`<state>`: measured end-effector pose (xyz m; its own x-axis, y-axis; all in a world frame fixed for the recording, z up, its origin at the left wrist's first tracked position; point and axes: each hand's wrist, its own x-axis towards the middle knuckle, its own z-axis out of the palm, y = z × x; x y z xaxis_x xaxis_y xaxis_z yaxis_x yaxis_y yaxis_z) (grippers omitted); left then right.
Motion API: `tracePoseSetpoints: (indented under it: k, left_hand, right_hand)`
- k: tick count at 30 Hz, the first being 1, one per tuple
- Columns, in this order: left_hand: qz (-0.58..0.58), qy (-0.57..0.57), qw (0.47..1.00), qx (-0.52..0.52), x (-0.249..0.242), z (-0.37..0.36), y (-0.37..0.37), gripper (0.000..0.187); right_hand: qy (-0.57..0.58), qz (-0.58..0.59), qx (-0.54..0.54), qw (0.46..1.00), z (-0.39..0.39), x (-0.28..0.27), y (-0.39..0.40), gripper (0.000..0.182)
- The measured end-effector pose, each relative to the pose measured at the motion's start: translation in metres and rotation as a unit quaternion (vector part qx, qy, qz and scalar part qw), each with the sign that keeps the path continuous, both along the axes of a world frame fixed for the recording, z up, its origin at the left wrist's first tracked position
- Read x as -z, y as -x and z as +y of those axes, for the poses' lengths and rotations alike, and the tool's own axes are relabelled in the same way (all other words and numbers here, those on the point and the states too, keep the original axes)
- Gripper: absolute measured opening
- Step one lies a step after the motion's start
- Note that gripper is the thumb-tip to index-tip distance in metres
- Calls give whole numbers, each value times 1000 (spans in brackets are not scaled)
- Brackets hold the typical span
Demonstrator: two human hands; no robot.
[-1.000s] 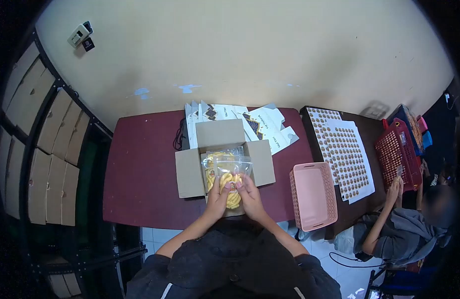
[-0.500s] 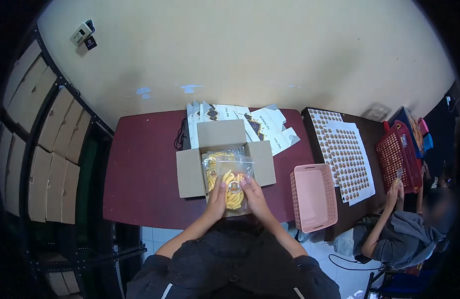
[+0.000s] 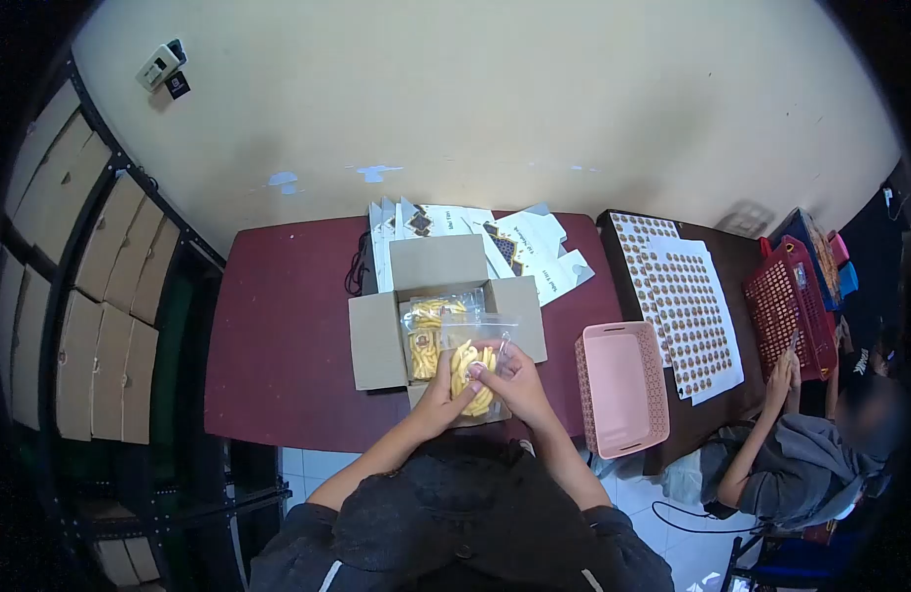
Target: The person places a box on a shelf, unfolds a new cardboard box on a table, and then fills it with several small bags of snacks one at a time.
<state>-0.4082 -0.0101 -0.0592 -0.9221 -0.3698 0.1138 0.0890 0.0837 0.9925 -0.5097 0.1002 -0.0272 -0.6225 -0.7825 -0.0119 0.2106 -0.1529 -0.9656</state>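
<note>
Between my hands is a clear zip bag point(image 3: 465, 364) of yellow curved snack sticks, raised over the near right part of an open cardboard box point(image 3: 376, 345). My left hand point(image 3: 440, 402) grips the bag's left lower side. On the right, my right hand point(image 3: 518, 387) is closed on the bag, its thumb lying across the front, where the label is mostly covered. Inside the box lies another bag of the same yellow snacks point(image 3: 425, 340). The box flaps are spread outward.
Printed white folded cartons point(image 3: 519, 247) lie behind the box. To the right stands a pink basket point(image 3: 623, 380), then label sheets point(image 3: 694, 321) on a dark table. A co-worker point(image 3: 801, 464) sits near a red basket point(image 3: 786, 316). Shelves with cardboard boxes point(image 3: 110, 365) line the left.
The bag has shifted slightly right, and its label is now mostly hidden. My right thumb has moved across its front. More of the bag inside the box shows.
</note>
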Motion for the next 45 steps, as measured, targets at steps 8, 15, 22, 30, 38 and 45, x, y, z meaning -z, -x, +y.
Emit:
tracePoseSetpoints:
  k: [8,15,22,30,38,45]
  left_hand:
    - [-49,60,991,107,-10,-6,-3,57]
    - [-65,63,988,122,-4,-14,-2,53]
    - [61,-73,994,-45,15,-8,3,43]
    - [14,-95,992,-85,12,-14,-4,11]
    - [-17,-122,991,-59,4,-24,-4,20]
    - [-13,-144,989,-37,4,-31,0,26]
  right_hand:
    - [-3,-19,99,995,1,20,15,26]
    - [23,-57,147,987,0,26,11,25]
    - [-20,-7,62,998,8,22,7,20]
    - [-79,70,-59,993,8,15,4,24]
    - [-62,20,-112,992,11,7,7,31]
    - [-73,18,-96,993,17,16,14,38]
